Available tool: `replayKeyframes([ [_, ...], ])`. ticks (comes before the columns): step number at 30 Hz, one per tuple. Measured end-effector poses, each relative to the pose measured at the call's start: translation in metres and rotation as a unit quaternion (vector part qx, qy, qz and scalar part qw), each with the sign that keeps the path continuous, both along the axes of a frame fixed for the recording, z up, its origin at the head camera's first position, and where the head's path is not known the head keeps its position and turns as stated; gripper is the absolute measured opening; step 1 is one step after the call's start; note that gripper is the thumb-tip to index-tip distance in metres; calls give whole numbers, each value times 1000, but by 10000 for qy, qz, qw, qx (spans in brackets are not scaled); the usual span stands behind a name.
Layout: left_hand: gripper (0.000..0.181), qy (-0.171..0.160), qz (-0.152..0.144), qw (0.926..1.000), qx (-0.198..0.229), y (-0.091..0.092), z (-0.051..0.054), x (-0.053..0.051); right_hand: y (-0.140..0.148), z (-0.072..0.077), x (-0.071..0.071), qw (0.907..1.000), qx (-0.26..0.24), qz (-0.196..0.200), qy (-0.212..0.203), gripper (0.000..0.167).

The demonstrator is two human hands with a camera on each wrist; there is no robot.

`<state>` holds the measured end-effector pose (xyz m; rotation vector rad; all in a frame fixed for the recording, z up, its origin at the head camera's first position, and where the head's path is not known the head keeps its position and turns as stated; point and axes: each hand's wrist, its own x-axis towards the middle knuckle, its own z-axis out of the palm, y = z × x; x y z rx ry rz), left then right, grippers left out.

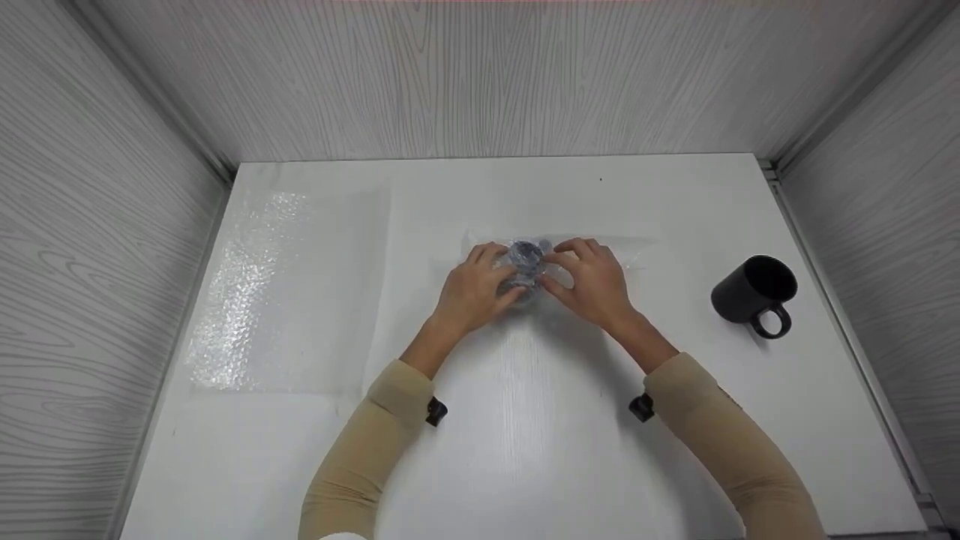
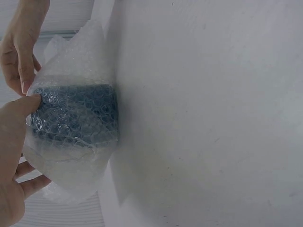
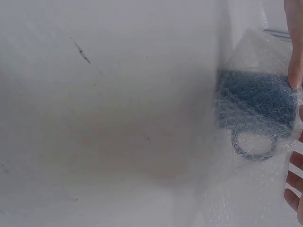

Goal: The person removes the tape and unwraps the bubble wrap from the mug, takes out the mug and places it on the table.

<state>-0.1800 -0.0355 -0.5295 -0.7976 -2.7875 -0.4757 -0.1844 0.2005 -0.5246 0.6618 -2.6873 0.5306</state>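
Near the middle of the table stands a dark mug [image 1: 527, 255] wrapped in clear bubble wrap [image 2: 71, 61]. Through the film its side looks blue-black, and its loop handle [image 3: 255, 153] shows in the right wrist view. My left hand [image 1: 475, 289] holds the wrapped mug from the left, thumb on the film near the rim and fingers spread round the far side. From the right, my right hand [image 1: 594, 283] pinches the wrap near the rim between thumb and fingers. Loose wrap sticks out at both sides of the mug.
A second, unwrapped black mug [image 1: 731, 296] lies on its side or leans at the right, handle toward the front. A flat sheet of bubble wrap [image 1: 300, 300] lies on the left of the white table [image 1: 517, 465]. Grey wood-grain panels [image 1: 480, 82] enclose the back and sides.
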Motion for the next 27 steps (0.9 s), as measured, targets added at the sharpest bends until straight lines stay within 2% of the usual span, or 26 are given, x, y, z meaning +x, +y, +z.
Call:
replayKeyframes([
  [10, 43, 44, -79, 9994, -325, -1, 7, 0, 0, -5, 0, 10000, -41, -37, 24, 35],
  [18, 46, -120, -190, 9980, -593, -1, 12, 0, 1, -6, 1, 9999, 73, -91, 18, 34],
  [27, 42, 116, -389, 9975, -573, -7, 14, -1, 0, -6, 0, 9998, 76, -42, 189, 34],
])
